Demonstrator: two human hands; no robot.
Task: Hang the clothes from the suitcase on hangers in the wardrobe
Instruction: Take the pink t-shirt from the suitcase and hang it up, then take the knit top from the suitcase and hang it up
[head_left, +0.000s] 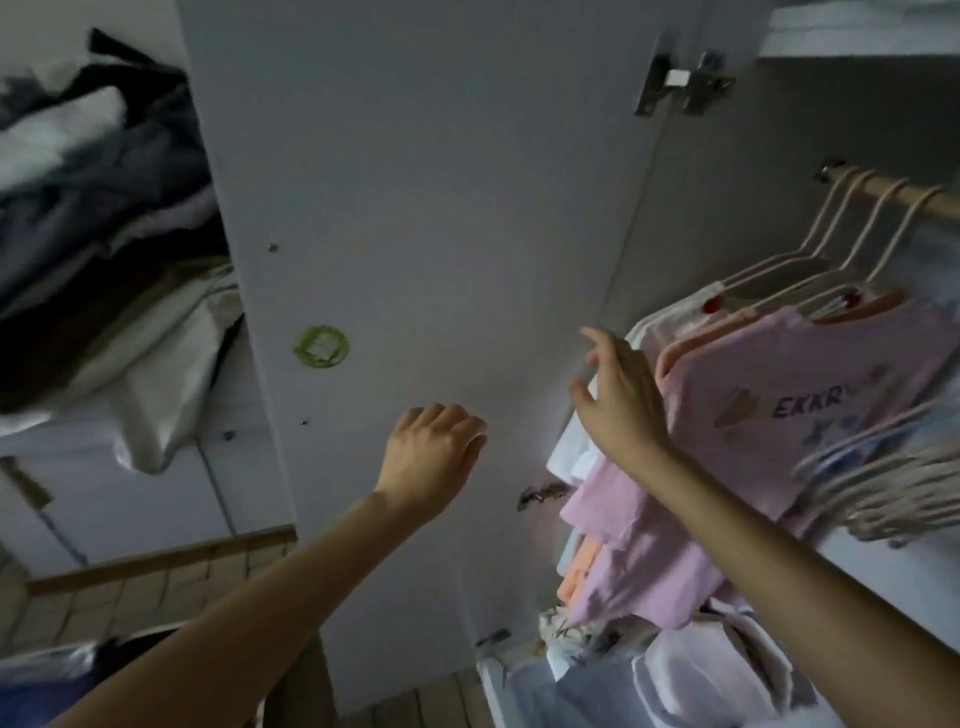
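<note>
1. The pink T-shirt (769, 395) hangs on a hanger (852, 270) from the wardrobe rail (883, 195).
2. The right hand (618, 395), fingers spread and holding nothing, sits at the shirt's left edge.
3. The left hand (431, 452), loosely curled and empty, is left of the shirt, before the wardrobe door (441, 234).

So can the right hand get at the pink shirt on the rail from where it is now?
Probably yes. The right hand is raised, fingers spread, just beside the pink shirt hanging at the front of the rail, and nothing sits between them. The wardrobe door stands open.
</note>
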